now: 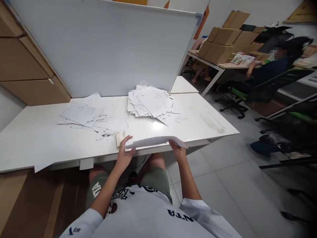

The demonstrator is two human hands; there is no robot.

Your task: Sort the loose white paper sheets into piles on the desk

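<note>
A thin stack of white paper (151,142) is held between my two hands at the front edge of the white table (193,130), bowed upward in its middle. My left hand (125,153) is around its left end, thumb in front and fingers spread behind. At the other end my right hand (177,150) pinches the stack, its thumb on top and its other fingers mostly hidden underneath. Close beside my left fingers lies a small cream-coloured block (120,138). Beyond my hands are a messy pile of white sheets (151,100) and, further left, a looser spread of papers (80,112).
A large whiteboard (111,49) stands upright along the table's back. Cardboard boxes (32,59) are stacked at the left. One sheet (43,166) overhangs the front edge. On the right, a person (269,71) sits by another desk with boxes (220,49) and office chairs.
</note>
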